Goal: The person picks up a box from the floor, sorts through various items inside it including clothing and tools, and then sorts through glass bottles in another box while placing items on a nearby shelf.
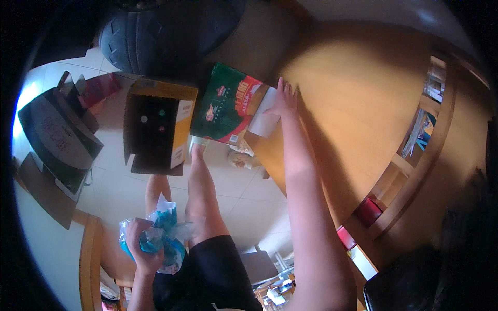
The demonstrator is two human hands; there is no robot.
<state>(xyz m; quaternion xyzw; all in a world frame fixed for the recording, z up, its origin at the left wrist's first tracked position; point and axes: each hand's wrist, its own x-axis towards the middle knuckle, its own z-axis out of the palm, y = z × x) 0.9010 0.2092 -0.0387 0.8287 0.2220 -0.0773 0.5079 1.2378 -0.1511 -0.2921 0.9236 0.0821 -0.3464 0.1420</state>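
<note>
In the lower left, my left hand (142,245) grips a crumpled clear plastic bag (171,252) with teal-blue parts. My right arm reaches far forward. My right hand (286,101) lies with fingers apart on the white end (265,114) of a green and red printed carton (220,105), beside a wooden surface. Whether its fingertips touch the wood I cannot tell. Left of that carton stands a yellow-brown cardboard box (184,124) with a dark face or interior and a few small round spots.
A large dark grey cardboard carton (58,136) and a red bag or box (101,89) stand at the left. A dark ribbed object, perhaps a tyre (132,39), is at the top. Along the right run wooden shelves (416,167) holding several items. My legs (202,186) are over the tiled floor (237,190).
</note>
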